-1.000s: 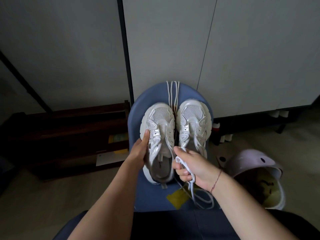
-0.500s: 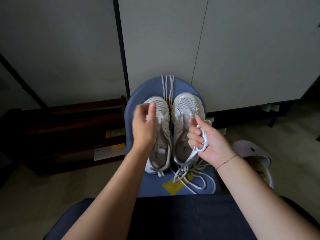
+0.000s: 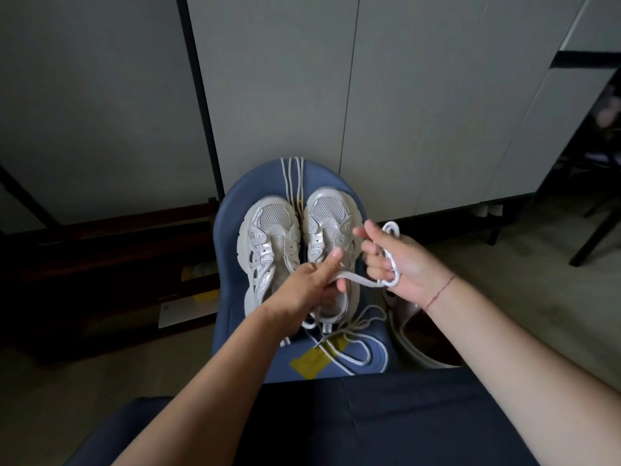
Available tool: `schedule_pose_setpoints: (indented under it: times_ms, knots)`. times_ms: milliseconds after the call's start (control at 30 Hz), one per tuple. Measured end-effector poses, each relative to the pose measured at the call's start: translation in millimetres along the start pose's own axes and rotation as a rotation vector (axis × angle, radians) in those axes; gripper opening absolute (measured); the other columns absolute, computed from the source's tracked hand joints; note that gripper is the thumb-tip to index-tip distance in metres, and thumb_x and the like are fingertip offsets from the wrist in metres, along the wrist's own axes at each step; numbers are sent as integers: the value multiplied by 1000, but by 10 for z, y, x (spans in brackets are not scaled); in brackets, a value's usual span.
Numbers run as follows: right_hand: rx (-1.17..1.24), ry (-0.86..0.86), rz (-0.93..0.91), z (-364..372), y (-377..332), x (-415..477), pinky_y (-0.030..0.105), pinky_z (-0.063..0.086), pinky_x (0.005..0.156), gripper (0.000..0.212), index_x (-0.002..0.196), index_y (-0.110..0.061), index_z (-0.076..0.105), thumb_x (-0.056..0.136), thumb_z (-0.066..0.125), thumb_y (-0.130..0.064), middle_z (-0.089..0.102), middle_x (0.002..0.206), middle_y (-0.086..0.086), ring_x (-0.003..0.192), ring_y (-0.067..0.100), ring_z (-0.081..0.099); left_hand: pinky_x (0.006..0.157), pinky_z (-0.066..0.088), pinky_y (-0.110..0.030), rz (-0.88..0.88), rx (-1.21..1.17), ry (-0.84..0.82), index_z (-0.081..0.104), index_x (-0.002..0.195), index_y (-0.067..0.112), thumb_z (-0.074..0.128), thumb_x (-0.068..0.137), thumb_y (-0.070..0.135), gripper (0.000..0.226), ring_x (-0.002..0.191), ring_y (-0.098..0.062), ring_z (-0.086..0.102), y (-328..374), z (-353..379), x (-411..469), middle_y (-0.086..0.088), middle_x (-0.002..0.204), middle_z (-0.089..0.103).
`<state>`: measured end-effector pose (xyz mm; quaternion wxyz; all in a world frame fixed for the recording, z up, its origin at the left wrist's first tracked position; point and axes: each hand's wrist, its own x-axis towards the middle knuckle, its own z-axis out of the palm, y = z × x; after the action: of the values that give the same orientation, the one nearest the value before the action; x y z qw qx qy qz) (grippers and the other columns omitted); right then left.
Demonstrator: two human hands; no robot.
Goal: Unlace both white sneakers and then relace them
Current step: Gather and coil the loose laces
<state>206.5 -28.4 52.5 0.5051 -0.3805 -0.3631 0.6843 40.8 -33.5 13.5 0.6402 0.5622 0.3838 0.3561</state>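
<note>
Relacing seems about to begin: sneakers [image 3: 268, 237] sit unlaced on the blue chair [image 3: 230, 314], left hand [image 3: 309, 287] pinches the lace [image 3: 363, 281], right hand [image 3: 406, 264] grips its coiled part; next, one end must enter a lowest eyelet

I get one wide view only, from the wearer's head, facing forward and down, close over the left hand [image 3: 312, 284] and right hand [image 3: 403, 264], the lace [image 3: 363, 281] between them, and the sneakers [image 3: 268, 237] on a blue stool [image 3: 230, 290].
</note>
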Motion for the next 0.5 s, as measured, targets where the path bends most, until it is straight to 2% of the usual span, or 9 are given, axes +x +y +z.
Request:
schedule_pose_setpoints:
  times_ms: [133,200,233,300,400,467,500]
  knots:
    - [-228,-36,131,-104,140,-112,12,18,33,33,86,-5,59,67,71,-29,41,67,-1,37,0,27,52,21,-24,36,-51,49,44,57,16,50,84,58,51,46,-10,19,20,-51,33,6,47,25]
    - [-342,-111,203,-121,181,-149,11,18,35,47,98,-3,62,62,76,-30,35,68,-2,40,0,24,54,27,-22,41,-56,60,44,57,15,49,91,52,50,44,-8,26,13,-27,44,7,46,31]
    - [-403,-135,222,-117,192,-166,12,17,36,47,101,-4,63,63,77,-29,34,66,-2,42,0,22,57,31,-22,36,-58,69,45,58,15,49,92,51,50,46,-8,31,9,-11,48,7,46,34]
    - [-459,-141,199,-95,199,-190,13,16,38,29,96,-8,65,72,72,-23,42,60,-5,43,1,22,63,31,-27,44,-63,74,48,59,17,52,87,57,49,52,-13,28,-15,-1,65,3,50,32]
    - [-282,-23,61,-62,169,-164,13,27,37,12,82,-6,53,88,55,-16,51,61,-1,40,2,35,52,26,-22,44,-117,76,45,64,17,51,84,55,43,48,-10,22,-60,8,86,5,51,27]
    - [-119,49,-10,-71,125,-124,16,41,41,21,74,-8,46,94,46,-14,50,68,6,46,6,51,50,19,-22,18,-171,51,42,67,17,48,89,51,40,47,-9,21,-85,66,76,7,51,27]
    - [-48,45,-26,-79,107,-102,20,49,50,22,73,-9,44,93,45,-16,55,76,9,58,8,60,51,17,-23,8,-188,29,41,68,17,45,93,48,40,48,-9,22,-102,109,63,7,52,28]
